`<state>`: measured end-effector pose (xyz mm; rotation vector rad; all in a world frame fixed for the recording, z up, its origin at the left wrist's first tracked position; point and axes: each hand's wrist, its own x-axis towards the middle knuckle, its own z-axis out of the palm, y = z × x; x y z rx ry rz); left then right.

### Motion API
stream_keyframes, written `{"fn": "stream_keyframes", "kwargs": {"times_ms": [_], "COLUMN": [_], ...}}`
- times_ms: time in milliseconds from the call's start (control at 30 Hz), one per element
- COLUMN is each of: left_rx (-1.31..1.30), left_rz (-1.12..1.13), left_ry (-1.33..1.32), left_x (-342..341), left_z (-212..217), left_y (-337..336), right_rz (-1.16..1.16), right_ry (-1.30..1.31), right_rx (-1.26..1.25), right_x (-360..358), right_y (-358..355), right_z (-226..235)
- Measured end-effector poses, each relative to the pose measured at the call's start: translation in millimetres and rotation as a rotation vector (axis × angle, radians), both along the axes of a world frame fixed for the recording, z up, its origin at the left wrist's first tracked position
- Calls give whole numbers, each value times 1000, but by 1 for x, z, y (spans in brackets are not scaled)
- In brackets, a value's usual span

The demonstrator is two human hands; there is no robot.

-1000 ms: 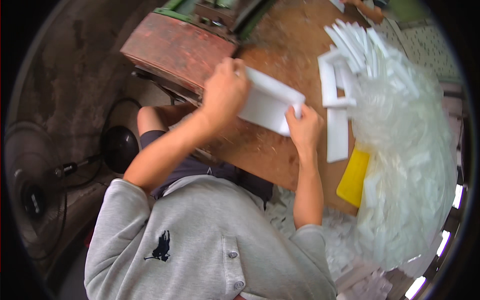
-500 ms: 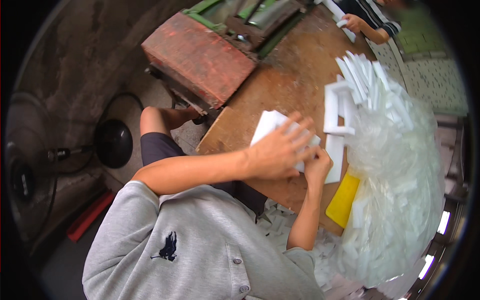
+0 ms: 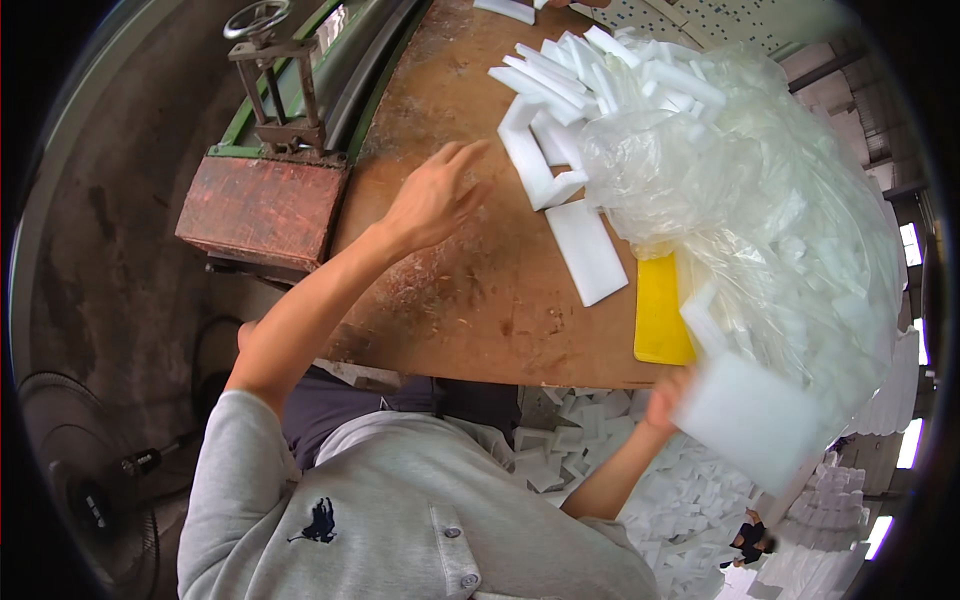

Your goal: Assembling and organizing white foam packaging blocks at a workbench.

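Note:
My right hand [image 3: 668, 400], just past the table's near edge, grips a flat white foam sheet [image 3: 755, 415] by its left side. Motion blurs both. My left hand [image 3: 440, 195] hovers over the brown tabletop [image 3: 450, 310], its fingers stretched out and nothing in them. To its right lies an angular white foam frame [image 3: 520, 150]. Just nearer on the table is a flat white foam piece [image 3: 587, 252]. A yellow flat panel [image 3: 662, 310] lies between that piece and a large clear plastic bag [image 3: 760, 220] full of white foam pieces.
At left stands a green machine with a red block [image 3: 262, 205] and a handwheel [image 3: 257, 18]. White foam strips [image 3: 545, 80] pile up by the bag. Foam offcuts [image 3: 680, 500] cover the floor below. A fan [image 3: 90, 490] stands lower left. Another person's hand [image 3: 580, 3] shows at the top edge.
My hands, together over a white foam piece before, are now apart. The right has carried a foam sheet rightward off the table; the left is empty. The view has turned.

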<state>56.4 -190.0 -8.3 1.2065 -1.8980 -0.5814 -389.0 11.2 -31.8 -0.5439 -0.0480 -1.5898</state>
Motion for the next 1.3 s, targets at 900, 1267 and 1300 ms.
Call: {"fn": "stream_keyframes", "kwargs": {"times_ms": [900, 1267, 1300], "left_rx": [269, -44, -42], "left_rz": [338, 265, 269], "left_ry": [-452, -191, -190], "left_x": [0, 61, 60], "left_z": [-59, -23, -26], "left_y": [62, 125, 133], "right_rz": [-646, -513, -471], "right_ry": [2242, 2079, 2062], "right_rx": [-149, -652, -709], "right_x": [97, 189, 201], "right_y": [-144, -163, -164], "right_z": [-50, -52, -54]}}
